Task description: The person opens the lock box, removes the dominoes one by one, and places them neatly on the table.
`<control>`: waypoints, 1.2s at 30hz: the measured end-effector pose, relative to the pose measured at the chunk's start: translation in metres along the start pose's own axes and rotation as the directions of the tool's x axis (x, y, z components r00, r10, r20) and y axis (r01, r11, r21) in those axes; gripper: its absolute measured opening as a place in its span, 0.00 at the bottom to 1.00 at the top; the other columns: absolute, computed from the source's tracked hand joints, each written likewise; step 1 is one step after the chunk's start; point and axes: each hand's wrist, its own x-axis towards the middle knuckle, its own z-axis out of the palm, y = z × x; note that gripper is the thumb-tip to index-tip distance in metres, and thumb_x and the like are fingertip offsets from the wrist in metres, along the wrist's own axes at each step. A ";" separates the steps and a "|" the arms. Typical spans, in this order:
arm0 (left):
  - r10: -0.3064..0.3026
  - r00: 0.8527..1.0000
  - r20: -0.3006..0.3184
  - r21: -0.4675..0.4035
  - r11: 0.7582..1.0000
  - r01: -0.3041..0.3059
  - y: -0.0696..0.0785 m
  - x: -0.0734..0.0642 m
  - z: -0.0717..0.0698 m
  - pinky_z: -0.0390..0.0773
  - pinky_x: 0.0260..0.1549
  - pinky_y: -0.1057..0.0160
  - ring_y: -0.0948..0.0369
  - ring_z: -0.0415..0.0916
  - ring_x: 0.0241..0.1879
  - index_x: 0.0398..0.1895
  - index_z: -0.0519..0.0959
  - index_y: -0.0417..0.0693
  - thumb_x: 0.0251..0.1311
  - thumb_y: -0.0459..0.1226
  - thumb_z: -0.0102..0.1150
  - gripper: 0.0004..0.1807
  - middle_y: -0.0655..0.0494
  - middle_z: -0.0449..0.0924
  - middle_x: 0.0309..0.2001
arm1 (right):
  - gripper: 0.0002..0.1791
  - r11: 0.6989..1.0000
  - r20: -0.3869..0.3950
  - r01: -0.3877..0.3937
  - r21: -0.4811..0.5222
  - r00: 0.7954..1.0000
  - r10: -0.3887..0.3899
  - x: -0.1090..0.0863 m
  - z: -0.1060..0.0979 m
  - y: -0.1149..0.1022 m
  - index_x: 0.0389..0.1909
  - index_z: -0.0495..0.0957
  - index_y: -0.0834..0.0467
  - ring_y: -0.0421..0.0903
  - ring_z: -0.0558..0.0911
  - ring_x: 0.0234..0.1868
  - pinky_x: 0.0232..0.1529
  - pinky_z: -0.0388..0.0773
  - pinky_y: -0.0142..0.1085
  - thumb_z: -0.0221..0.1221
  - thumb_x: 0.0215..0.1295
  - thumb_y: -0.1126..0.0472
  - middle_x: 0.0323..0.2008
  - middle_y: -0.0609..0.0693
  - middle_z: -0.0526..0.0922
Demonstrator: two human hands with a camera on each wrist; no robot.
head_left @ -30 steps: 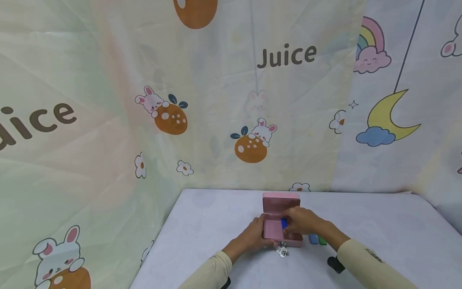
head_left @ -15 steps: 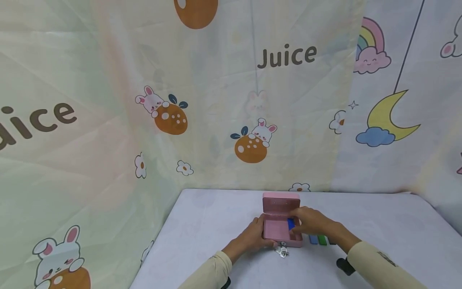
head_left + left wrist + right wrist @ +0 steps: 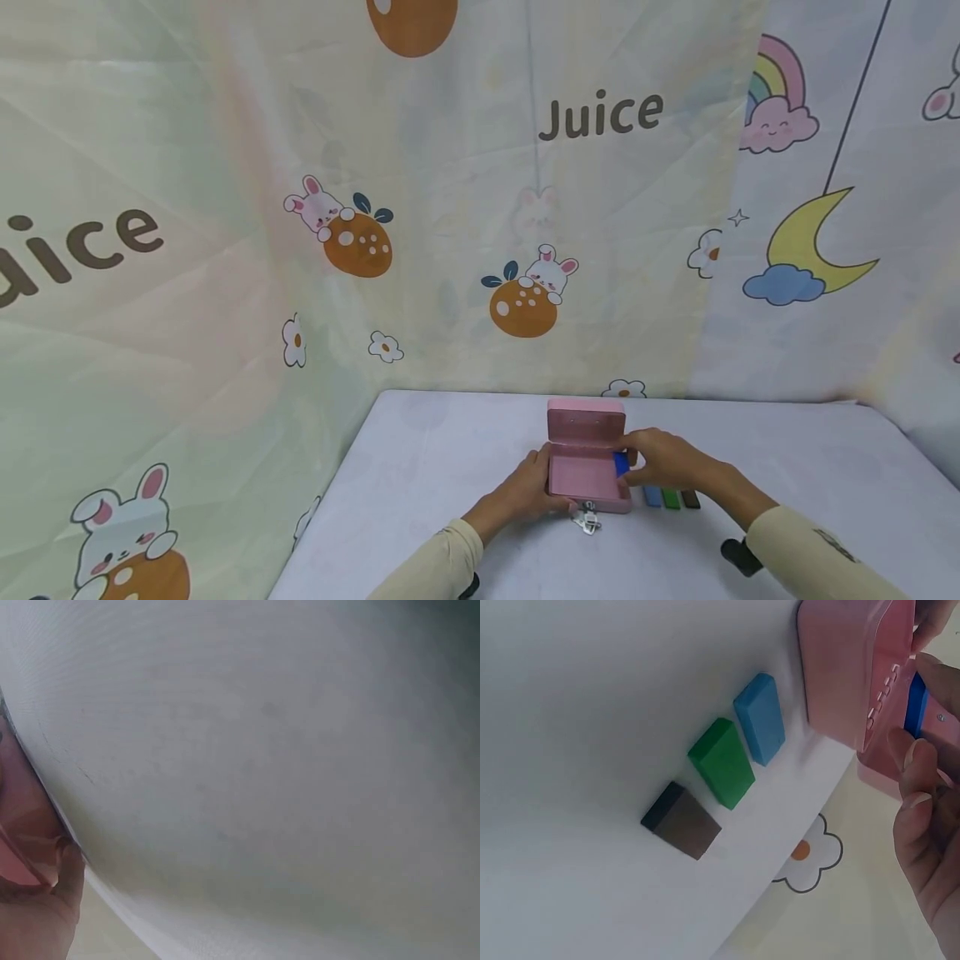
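Observation:
A pink metal box (image 3: 585,473) stands on the table with its lid (image 3: 587,423) raised; its floor shows bare pink in the head view. My left hand (image 3: 525,487) grips the box's left side, thumb near the front edge. My right hand (image 3: 663,458) pinches a dark blue block (image 3: 916,703) between thumb and fingers, over the box's right rim. To the right of the box lie a light blue block (image 3: 760,718), a green block (image 3: 723,763) and a dark brown block (image 3: 682,821) in a row. Small keys (image 3: 587,521) hang at the box's front latch.
The white-covered table (image 3: 450,442) reaches back to a printed cloth backdrop (image 3: 435,167) with rabbits and flowers. A black strap piece (image 3: 741,557) sits at the right sleeve's cuff.
My right hand has moved right with the dark blue block, from inside the box to its right rim. More of the box floor and the brown block now show. The left hand stays put.

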 end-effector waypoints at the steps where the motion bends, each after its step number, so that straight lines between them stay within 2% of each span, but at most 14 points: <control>1: 0.000 1.000 0.001 0.002 1.000 0.000 0.000 0.000 0.000 0.76 0.60 0.57 0.63 0.71 0.54 0.76 0.55 0.56 0.50 0.56 0.75 0.54 0.54 0.72 0.58 | 0.28 1.000 -0.001 -0.006 -0.005 1.000 0.006 -0.001 0.000 0.002 0.53 0.83 0.58 0.43 0.77 0.36 0.35 0.77 0.34 0.76 0.50 0.54 0.31 0.40 0.80; 9: 0.007 1.000 0.004 0.010 1.000 -0.007 0.003 0.001 0.000 0.76 0.59 0.57 0.63 0.71 0.54 0.76 0.55 0.55 0.50 0.57 0.75 0.54 0.54 0.72 0.58 | 0.28 0.997 0.011 -0.074 0.008 0.997 0.074 -0.010 -0.004 0.015 0.51 0.83 0.60 0.44 0.79 0.39 0.43 0.84 0.43 0.77 0.50 0.53 0.34 0.42 0.81; 20: 0.003 1.000 0.008 0.007 1.000 -0.003 0.004 0.002 0.002 0.76 0.59 0.56 0.62 0.72 0.54 0.76 0.55 0.55 0.49 0.57 0.75 0.54 0.53 0.72 0.57 | 0.27 0.994 0.022 -0.108 0.003 0.994 0.108 -0.035 -0.012 0.037 0.51 0.82 0.60 0.44 0.79 0.42 0.44 0.83 0.45 0.75 0.51 0.51 0.36 0.43 0.82; 29: 0.012 1.000 -0.006 0.018 1.000 -0.012 0.002 0.003 0.000 0.76 0.60 0.55 0.61 0.73 0.54 0.75 0.56 0.54 0.49 0.57 0.75 0.54 0.52 0.72 0.57 | 0.27 0.995 0.035 -0.098 0.012 0.995 0.098 -0.045 -0.016 0.051 0.52 0.81 0.60 0.43 0.77 0.39 0.35 0.77 0.30 0.74 0.53 0.51 0.35 0.41 0.80; 36: 0.001 1.000 0.000 0.006 1.000 -0.001 0.000 0.002 0.002 0.76 0.60 0.56 0.63 0.72 0.54 0.75 0.55 0.56 0.49 0.58 0.75 0.54 0.55 0.72 0.56 | 0.27 0.991 0.047 -0.131 0.009 0.990 0.130 -0.051 -0.017 0.057 0.51 0.81 0.60 0.43 0.75 0.38 0.35 0.76 0.31 0.74 0.53 0.51 0.34 0.42 0.80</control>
